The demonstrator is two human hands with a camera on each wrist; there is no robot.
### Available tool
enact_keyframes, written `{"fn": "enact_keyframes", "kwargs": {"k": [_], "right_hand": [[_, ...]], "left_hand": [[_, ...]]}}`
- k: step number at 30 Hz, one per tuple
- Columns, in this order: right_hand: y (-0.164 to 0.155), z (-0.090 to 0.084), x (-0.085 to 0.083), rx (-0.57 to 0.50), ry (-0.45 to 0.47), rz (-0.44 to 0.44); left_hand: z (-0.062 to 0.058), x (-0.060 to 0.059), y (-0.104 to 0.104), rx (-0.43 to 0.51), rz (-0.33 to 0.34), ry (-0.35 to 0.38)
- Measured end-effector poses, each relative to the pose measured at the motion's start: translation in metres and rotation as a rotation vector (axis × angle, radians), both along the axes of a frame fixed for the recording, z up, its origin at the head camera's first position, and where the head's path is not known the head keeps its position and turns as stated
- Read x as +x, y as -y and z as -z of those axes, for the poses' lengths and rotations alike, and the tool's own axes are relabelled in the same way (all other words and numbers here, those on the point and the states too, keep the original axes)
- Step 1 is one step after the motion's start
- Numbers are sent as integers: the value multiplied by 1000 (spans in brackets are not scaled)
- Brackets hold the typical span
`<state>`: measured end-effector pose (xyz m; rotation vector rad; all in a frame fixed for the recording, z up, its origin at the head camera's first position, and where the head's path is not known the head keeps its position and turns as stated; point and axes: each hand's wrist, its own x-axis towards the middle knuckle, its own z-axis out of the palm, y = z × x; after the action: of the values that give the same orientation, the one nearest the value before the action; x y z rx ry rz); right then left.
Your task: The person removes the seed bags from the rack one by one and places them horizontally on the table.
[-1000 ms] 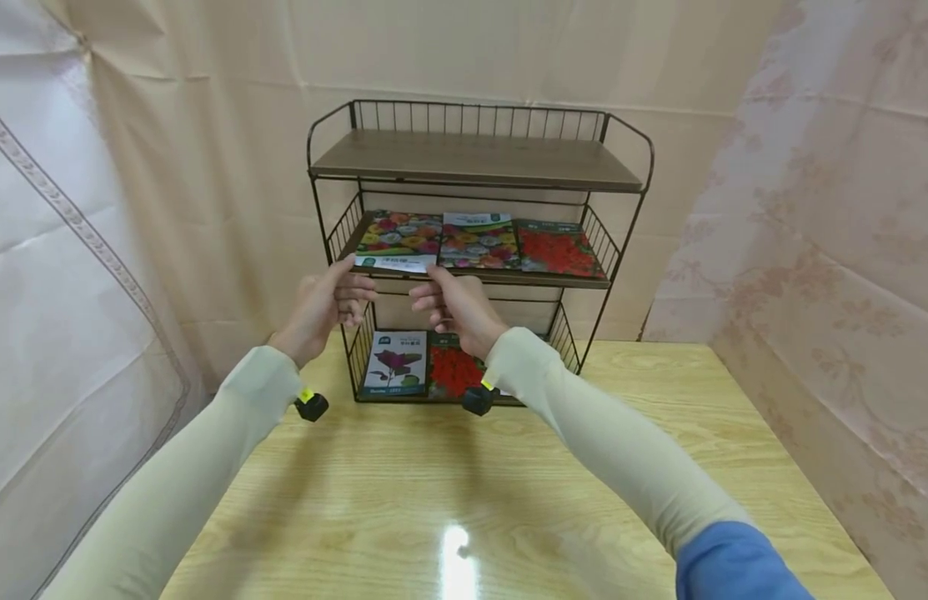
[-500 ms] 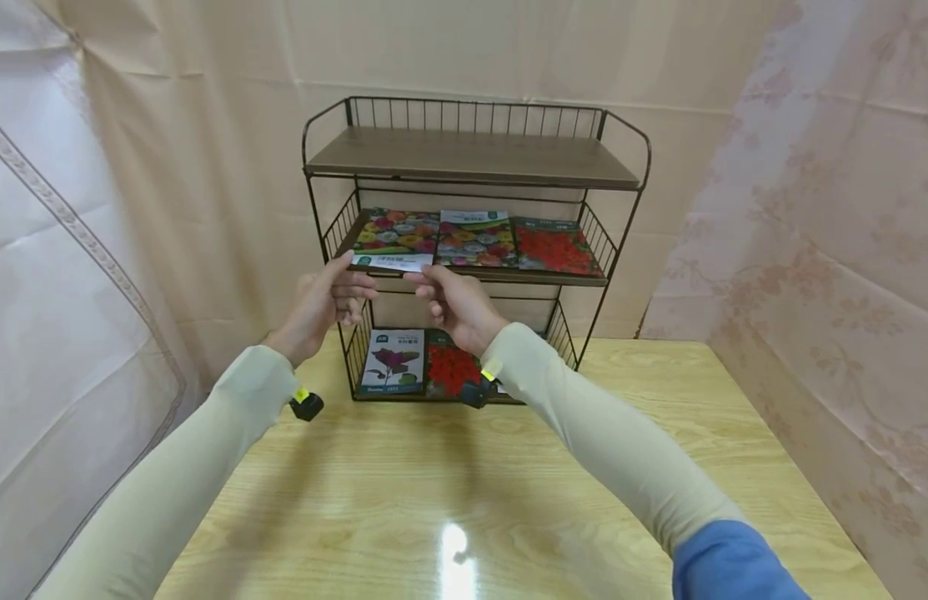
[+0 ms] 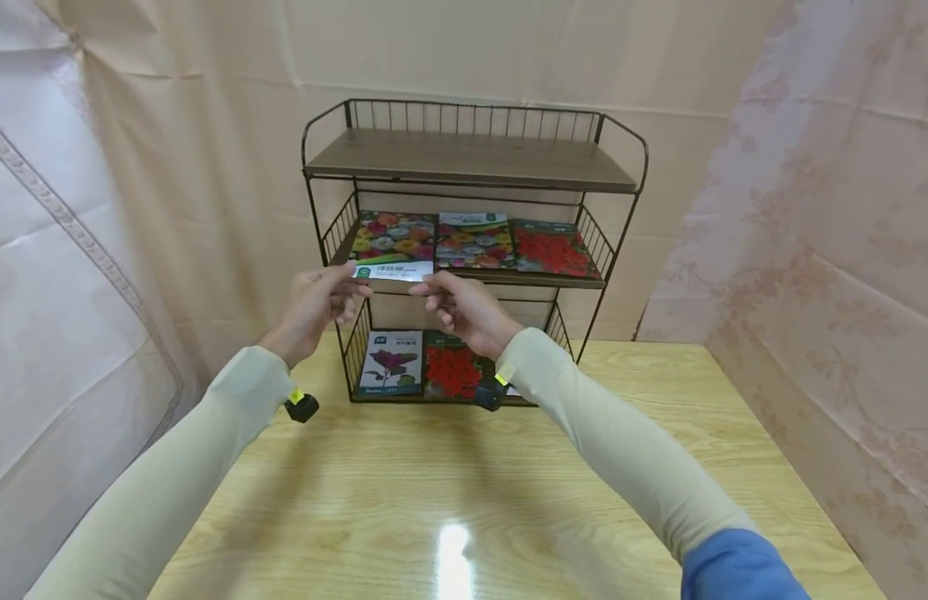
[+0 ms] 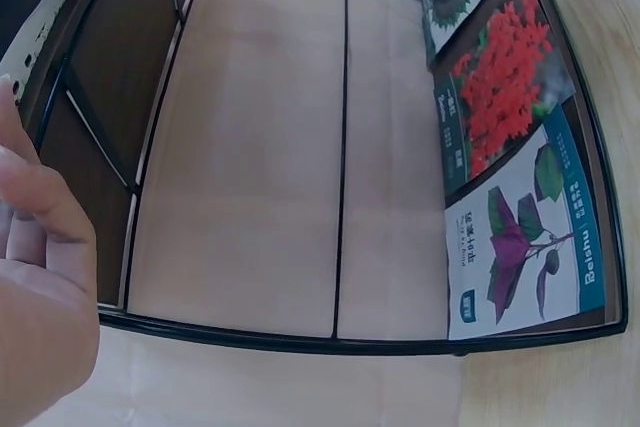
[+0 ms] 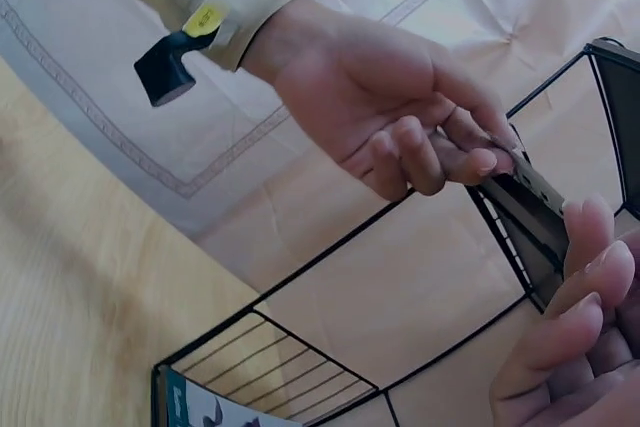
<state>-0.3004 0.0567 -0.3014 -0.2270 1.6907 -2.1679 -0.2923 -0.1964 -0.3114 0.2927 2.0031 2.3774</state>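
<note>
A flower seed packet [image 3: 392, 250] with colourful blooms and a white band lies at the left of the rack's middle shelf, its near edge reaching over the shelf front. My left hand [image 3: 313, 308] pinches its near left corner between thumb and fingers. At the near right corner, my right hand [image 3: 469, 312] pinches it too. The right wrist view shows the left hand [image 5: 370, 97] gripping the packet's thin edge. A similar multicoloured packet [image 3: 474, 242] and a red-flower packet [image 3: 554, 248] lie to its right.
The dark wire rack [image 3: 471, 179] has three shelves and stands on a wooden table [image 3: 373, 500]. On the bottom shelf are a purple-plant packet [image 3: 392, 362], a red-flower packet [image 3: 450, 371] and another at right, partly hidden by my right arm. Cloth hangs behind and at both sides.
The multicoloured packet at left has come slightly towards me, its near edge now past the shelf front. Both hands have moved slightly down with it, and the right fingers have closed on its corner.
</note>
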Motion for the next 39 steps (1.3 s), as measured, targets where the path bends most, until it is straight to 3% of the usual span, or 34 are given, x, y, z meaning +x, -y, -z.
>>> {"fn": "enact_keyframes", "kwargs": {"k": [9,17,29,39], "right_hand": [[-1,-1,1,42,-37,11],[-4,3,4,139,-155,-42],[-4,9,12,184,-297,-69],[-3,16,18,192,-338,-107]], "left_hand": [[0,7,1,-95,-2,-22],[1,14,6,-122,4,-39],[6,24,13,-175,-1,-73],[7,39,19,-211,38,-111]]}}
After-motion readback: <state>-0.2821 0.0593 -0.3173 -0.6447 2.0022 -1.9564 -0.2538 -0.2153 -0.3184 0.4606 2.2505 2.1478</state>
